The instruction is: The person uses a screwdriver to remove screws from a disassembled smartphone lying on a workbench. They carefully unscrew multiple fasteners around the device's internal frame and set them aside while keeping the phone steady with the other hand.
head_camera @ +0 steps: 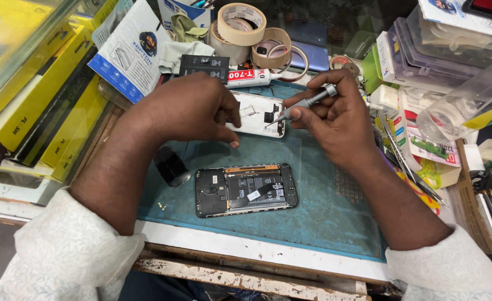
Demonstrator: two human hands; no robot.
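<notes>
mat (324,217): teal, covers bench
phone (246,189): back off, lies flat near edge, long axis l-r
cover (257,114): white, behind phone, long axis l-r
l hand (193,108): pins cover's l end, fingers closed on it
r hand (340,122): pinching screwdriver (304,103), tip on cover's r end, nearer hand

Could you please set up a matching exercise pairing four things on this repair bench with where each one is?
Things:
1. screwdriver
2. white phone panel
3. opened phone
4. tape rolls

Places:
A. flat on the blue mat, nearest the person
B. at the back of the bench
C. held in the right hand
D. under the left hand

Pairs: 1-C, 2-D, 3-A, 4-B
</notes>
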